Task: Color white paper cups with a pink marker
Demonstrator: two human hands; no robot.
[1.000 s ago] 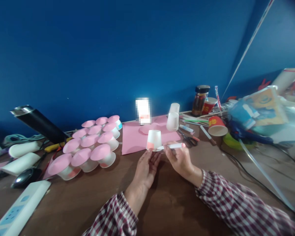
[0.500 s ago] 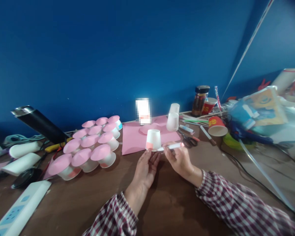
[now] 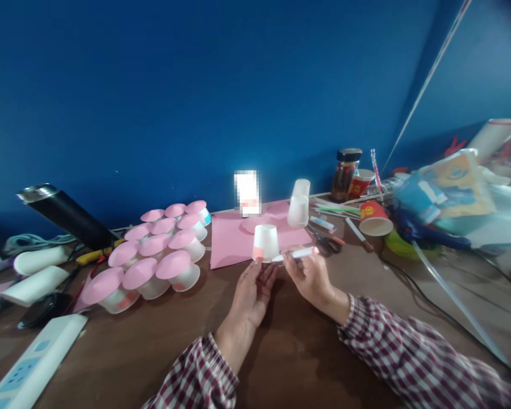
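Observation:
An upside-down white paper cup [image 3: 266,238] with an orange-pink patch is in front of me. My left hand [image 3: 255,287] is closed on its lower rim, thumb in front and fingers underneath. My right hand [image 3: 311,278] is closed around a white marker [image 3: 300,254] with a reddish end, held nearly level. The marker's other end is at the cup's lower right rim; I cannot tell whether it touches. Behind the cup lie pink paper sheets [image 3: 230,244] with a pink disc [image 3: 255,224] on top.
Several cups with pink discs [image 3: 174,264] stand in rows at left, near a black flask [image 3: 68,213] and a power strip [image 3: 36,363]. At right are white cups [image 3: 298,211], scissors [image 3: 330,244], a red cup [image 3: 375,218], a jar [image 3: 346,176] and a glue gun [image 3: 434,233].
The view has shifted very slightly. Both hands, the cup and the marker look nearly the same as before.

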